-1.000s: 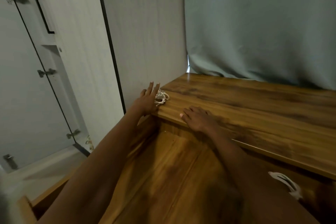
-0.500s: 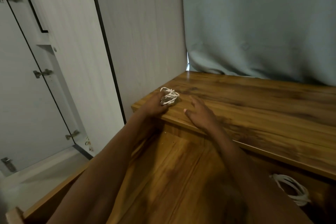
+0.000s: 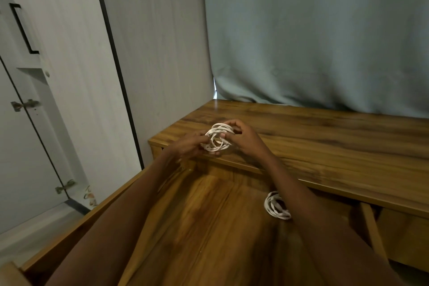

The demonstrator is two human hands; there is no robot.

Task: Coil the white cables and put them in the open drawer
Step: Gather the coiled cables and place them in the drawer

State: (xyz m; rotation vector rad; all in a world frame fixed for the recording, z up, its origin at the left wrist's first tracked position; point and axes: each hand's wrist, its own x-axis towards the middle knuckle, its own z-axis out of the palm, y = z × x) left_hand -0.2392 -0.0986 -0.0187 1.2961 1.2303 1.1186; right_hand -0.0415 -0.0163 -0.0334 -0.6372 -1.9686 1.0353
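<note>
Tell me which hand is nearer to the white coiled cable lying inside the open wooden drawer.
Right. The right hand is above it over the desk; the left hand is farther left of the white coiled cable.

1 white cable (image 3: 217,137) loosely coiled above desktop, another (image 3: 276,208) in drawer (image 3: 209,227).

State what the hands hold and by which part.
Both hands, left and right, hold one white cable bundle: the left pinches its left loops, the right its right loops.
</note>
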